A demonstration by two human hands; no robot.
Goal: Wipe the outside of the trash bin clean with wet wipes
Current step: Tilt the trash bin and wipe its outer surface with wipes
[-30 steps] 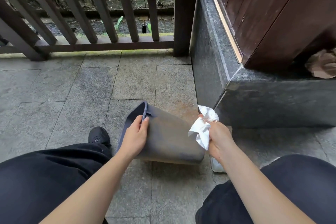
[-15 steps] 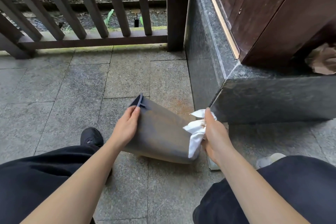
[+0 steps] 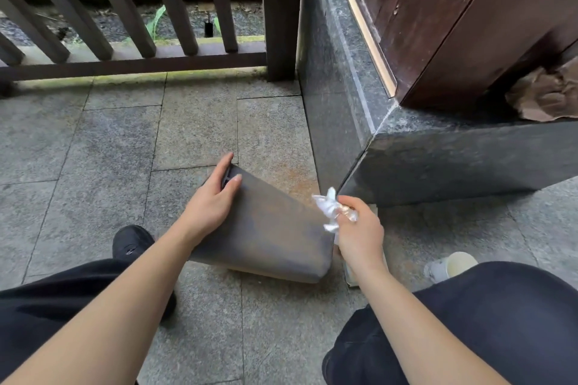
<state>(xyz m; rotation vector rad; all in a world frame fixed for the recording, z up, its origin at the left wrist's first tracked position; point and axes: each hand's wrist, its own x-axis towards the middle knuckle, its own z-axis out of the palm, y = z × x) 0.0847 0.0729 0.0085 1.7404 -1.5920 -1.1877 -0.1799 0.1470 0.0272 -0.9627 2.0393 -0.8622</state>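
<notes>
The trash bin [image 3: 269, 228] lies on its side on the stone floor [image 3: 194, 128], rim end turned away from the person and base end nearest the right knee. It is steadied at the rim by the left hand [image 3: 212, 203]: the thumb is hooked over the rim edge and the other fingers are laid flat on the upper wall.

Compared with half a second earlier, the wet wipe [image 3: 331, 209] is no longer draped down against the base corner of the bin. It is now bunched into a tight wad and is pinched in the curled fingers of the right hand [image 3: 359, 234], at the upper edge of the bin near the base. Whether the wad touches the wall cannot be told. The left thumb is also seen further over the rim than before, so the hold is judged firmer.

The change is read as a regrip between strokes, not a finished pass. Brownish staining is visible across the upward-facing wall, so the wiping is judged to be only partly done.

A white cup [image 3: 450, 266] stands on the floor beside the right knee, and crumpled brown paper [image 3: 544, 97] lies on the dark stone ledge [image 3: 438, 159].
</notes>
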